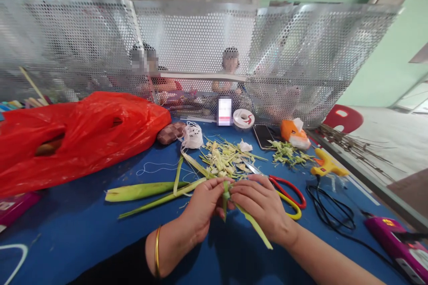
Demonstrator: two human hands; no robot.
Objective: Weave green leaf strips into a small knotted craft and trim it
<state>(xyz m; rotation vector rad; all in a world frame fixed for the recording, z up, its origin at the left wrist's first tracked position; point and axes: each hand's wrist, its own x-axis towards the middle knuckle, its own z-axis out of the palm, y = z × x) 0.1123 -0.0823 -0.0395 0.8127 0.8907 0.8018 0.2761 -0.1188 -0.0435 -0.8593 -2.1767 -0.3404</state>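
Observation:
Both my hands meet over the blue table around a small folded green leaf strip (226,197). My left hand (205,202) pinches it from the left, its thumb and fingers closed. My right hand (262,205) closes on its other side, and a loose pale-green strip end (256,228) trails out beneath that palm. Just behind the hands lies a heap of leaf scraps (222,159). Scissors (289,187) with red and yellow handles rest beside my right hand, partly covered by it. Long green leaf pieces (143,191) lie to the left of my left hand.
A red plastic bag (100,138) fills the left. White string (193,136), a ribbon spool (244,119), a lit phone (224,111) and a dark phone (263,136) line the back. Right: a tissue pack (296,133), small knotted leaf pieces (290,153), yellow glue gun (329,167), cable, purple power strip (397,245).

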